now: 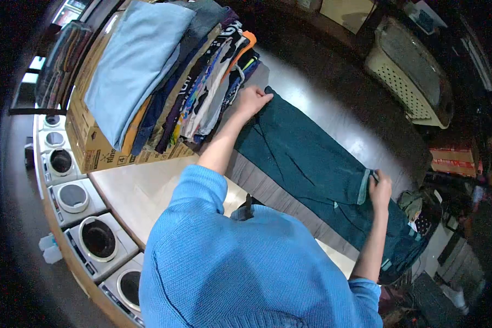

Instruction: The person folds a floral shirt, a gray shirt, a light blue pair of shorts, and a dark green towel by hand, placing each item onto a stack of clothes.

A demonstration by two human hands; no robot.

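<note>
Dark green trousers [306, 156] lie stretched out on a grey wood-grain table [333, 123]. Their far upper corner is pinched by my left hand [251, 102], fingers closed on the cloth beside the pile of clothes. At the other end, my right hand [381, 188] grips the trousers by an edge with a pale inner strip. Creases run across the cloth between my hands. The lower right part of the trousers sags past the table toward other fabric.
A tall stack of folded clothes [202, 82], with light blue cloth [139, 60] on its near side, rests on a cardboard box [106, 145] at left. Front-loading machines [98, 239] line the left. A cream perforated basket [407, 90] stands at upper right, above a red box [454, 159].
</note>
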